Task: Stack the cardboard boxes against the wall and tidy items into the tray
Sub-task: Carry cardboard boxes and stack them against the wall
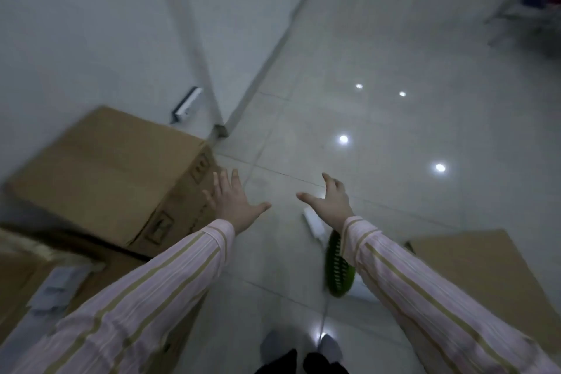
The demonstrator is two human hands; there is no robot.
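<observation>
While motion blur is smearing the whole view, a person is leaning over a glossy tiled floor (pixel 394 70) scattered with packing. At far left, an opened cardboard box (pixel 33 276) is running off the bottom edge, its contents too blurred to make out. Just beyond it, a closed cardboard box (pixel 115 173) is sitting beside the white wall (pixel 76 24), and the printed marks on its side are unreadable. The left hand (pixel 233 203) is reaching forward, fingers spread and holding nothing. It is overlapping that box's near corner, though whether it is touching cannot be told. The right hand (pixel 332 202) is hovering well apart from it, also released and empty. Beneath the right hand's wrist, a small white object (pixel 314 223) is lying on the floor. A green slotted item (pixel 337 267) is lying just beside the white object, partly hidden by the striped sleeve (pixel 425 288), and its shape is unclear. At right, a flat cardboard sheet (pixel 491 276) is disappearing behind the arm.
</observation>
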